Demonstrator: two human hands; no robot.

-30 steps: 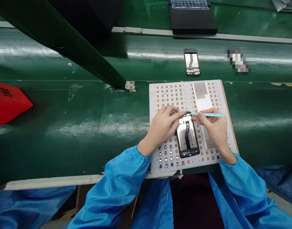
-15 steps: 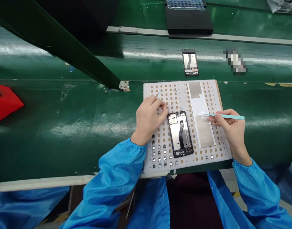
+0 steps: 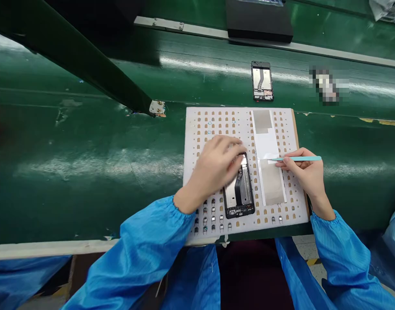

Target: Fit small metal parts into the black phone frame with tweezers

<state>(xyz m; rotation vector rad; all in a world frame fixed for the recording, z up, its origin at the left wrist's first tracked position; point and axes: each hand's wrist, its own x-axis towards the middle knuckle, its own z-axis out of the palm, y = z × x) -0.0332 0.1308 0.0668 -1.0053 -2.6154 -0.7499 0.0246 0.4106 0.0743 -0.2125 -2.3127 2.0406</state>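
A white perforated tray (image 3: 197,129) lies on the green belt in front of me. An open phone frame (image 3: 241,193) with a black flex strip rests on it. My left hand (image 3: 216,165) covers the frame's top end, fingers curled over it. My right hand (image 3: 305,172) grips teal tweezers (image 3: 297,159), whose tip touches a grey and white backing strip (image 3: 268,161) on the tray's right side. Several small dark parts (image 3: 210,213) sit in the tray's near-left holes.
A second phone frame (image 3: 262,81) lies on the belt beyond the tray. A black block (image 3: 258,21) stands at the far edge. A dark green beam (image 3: 81,56) runs diagonally from the upper left, ending in a metal bracket (image 3: 157,107).
My left hand moved from the tray's left holes back onto the top of the phone frame. My right hand with the tweezers stayed at the backing strip. The view shifted slightly.
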